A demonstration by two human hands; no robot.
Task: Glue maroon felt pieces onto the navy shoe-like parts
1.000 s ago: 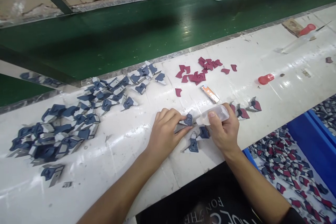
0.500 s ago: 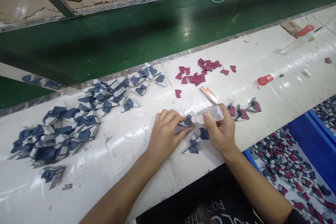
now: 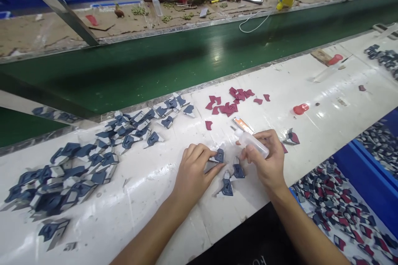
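across the white worktop [image 3: 149, 211], just in front of the person, the left hand [image 3: 194, 169] has its thumb and fingers closed on the sides of a blue-and-grey molded piece [image 3: 219, 155]. that edge grip seems chosen to leave the blue face uncovered and the piece steady. the right hand [image 3: 270, 165] grips a translucent squeeze bottle [image 3: 254, 145] with its fingers wrapped around the body; the bottle tilts, its nozzle aimed up and away from the piece, apart from it, perhaps to keep the tip clear. between the hands, two loose molded pieces [image 3: 227, 187] lie near the body, probably for easy reach. beyond, thin maroon pieces [image 3: 229, 109] are scattered past an orange-and-white box [image 3: 243, 125], seemingly kept apart from the larger heap of blue-and-grey pieces [image 3: 59, 174] at the left.
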